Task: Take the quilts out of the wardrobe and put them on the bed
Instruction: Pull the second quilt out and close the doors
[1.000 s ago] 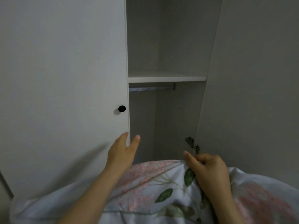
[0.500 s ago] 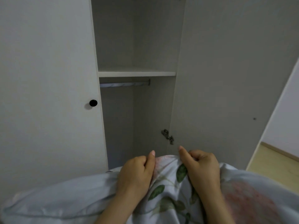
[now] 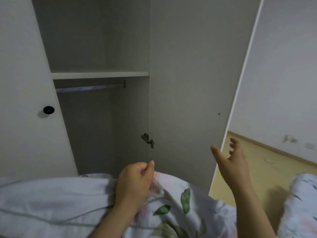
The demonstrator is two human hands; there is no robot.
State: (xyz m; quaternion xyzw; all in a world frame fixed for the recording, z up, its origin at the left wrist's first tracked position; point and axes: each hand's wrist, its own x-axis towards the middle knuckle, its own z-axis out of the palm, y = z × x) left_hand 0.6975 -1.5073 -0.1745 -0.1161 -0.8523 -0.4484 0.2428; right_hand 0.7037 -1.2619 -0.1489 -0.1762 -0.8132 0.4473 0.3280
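A pale quilt (image 3: 51, 200) printed with pink flowers and green leaves lies bunched across the bottom of the view, close to the person and outside the wardrobe (image 3: 103, 40), just in front of its open compartment. The left hand (image 3: 135, 184) rests on the quilt's top fold, its fingers (image 3: 143, 170) curled into the fabric and the thumb raised beside them, gripping the cloth. The right hand (image 3: 235, 158) is lifted clear of the quilt, fingers spread and loose, holding nothing, near the outer edge of the open door (image 3: 188, 83) and above the yellowish floor (image 3: 260, 170). Inside the wardrobe a white shelf (image 3: 99, 75) runs across, with a hanging rail (image 3: 89, 87) just under it. The left door (image 3: 20, 83) is shut and carries a black knob (image 3: 48, 109); a metal hinge (image 3: 147, 140) shows where the open door meets the frame. More flowered fabric (image 3: 305, 194) shows at the right edge; whether it is the same quilt I cannot tell.
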